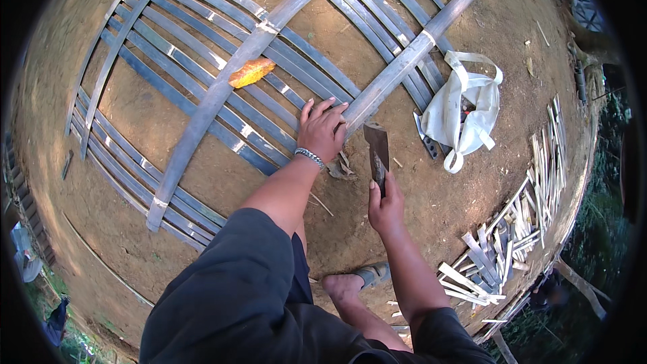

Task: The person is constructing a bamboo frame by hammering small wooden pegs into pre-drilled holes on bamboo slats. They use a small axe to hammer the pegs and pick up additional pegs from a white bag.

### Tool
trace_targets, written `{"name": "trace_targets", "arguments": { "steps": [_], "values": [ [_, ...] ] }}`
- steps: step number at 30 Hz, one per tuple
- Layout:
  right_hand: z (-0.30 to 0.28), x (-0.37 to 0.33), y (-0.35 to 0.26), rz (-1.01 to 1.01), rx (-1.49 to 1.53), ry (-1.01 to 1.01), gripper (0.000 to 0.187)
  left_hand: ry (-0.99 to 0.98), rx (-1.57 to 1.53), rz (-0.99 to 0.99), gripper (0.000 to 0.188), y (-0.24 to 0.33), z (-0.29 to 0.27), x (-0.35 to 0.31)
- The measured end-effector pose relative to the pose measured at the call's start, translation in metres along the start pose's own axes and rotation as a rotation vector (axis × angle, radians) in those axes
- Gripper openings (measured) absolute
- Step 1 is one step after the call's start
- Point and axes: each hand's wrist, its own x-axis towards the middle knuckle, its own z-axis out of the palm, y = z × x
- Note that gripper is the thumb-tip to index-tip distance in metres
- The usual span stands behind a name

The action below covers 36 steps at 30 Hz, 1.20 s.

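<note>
A broad lattice of flat bamboo slats (202,87) lay spread across the bare dirt ground (418,229), filling most of the view! Two thicker split poles crossed it, and the nearer bamboo pole (404,67) ran down from the upper right to end just by the person's hands. Off to the right, a heap of cut bamboo strips (519,229) sat at the ground's edge, and a white bag (468,111) lay crumpled beside the pole. Closer in, the left hand (322,129) was pressed flat on the slats, fingers spread and loose, right at the pole's lower end. The right hand (385,205) was clenched round the handle of a chopping knife (377,152), blade up, just beside that pole end. An orange leaf (251,72) rested on the slats.
</note>
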Motion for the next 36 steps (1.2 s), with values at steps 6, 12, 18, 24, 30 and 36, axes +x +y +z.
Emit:
{"name": "trace_targets", "arguments": {
  "steps": [6, 12, 18, 24, 30, 36],
  "values": [
    [-0.010, -0.058, 0.015, 0.127, -0.009, 0.101, 0.051, 0.008, -0.005, 0.008, 0.026, 0.000, -0.004, -0.001],
    [-0.023, -0.121, 0.007, 0.246, 0.039, 0.076, 0.051, 0.007, -0.012, -0.010, 0.035, -0.005, 0.002, 0.001],
    [-0.021, -0.152, 0.004, 0.219, 0.123, 0.018, 0.053, 0.005, 0.042, 0.288, 0.030, 0.010, 0.013, 0.109],
    [-0.007, -0.129, -0.010, 0.282, 0.163, -0.194, 0.057, -0.521, 0.567, 0.803, 0.050, 0.039, 0.044, 0.203],
    [0.001, -0.070, -0.014, 0.151, 0.205, -0.131, 0.060, -0.600, 0.511, 0.859, 0.053, 0.028, 0.070, 0.214],
    [-0.004, 0.000, -0.015, -0.051, 0.056, -0.171, 0.066, -0.603, 0.493, 0.852, 0.052, 0.023, 0.065, 0.216]
  ]
}}
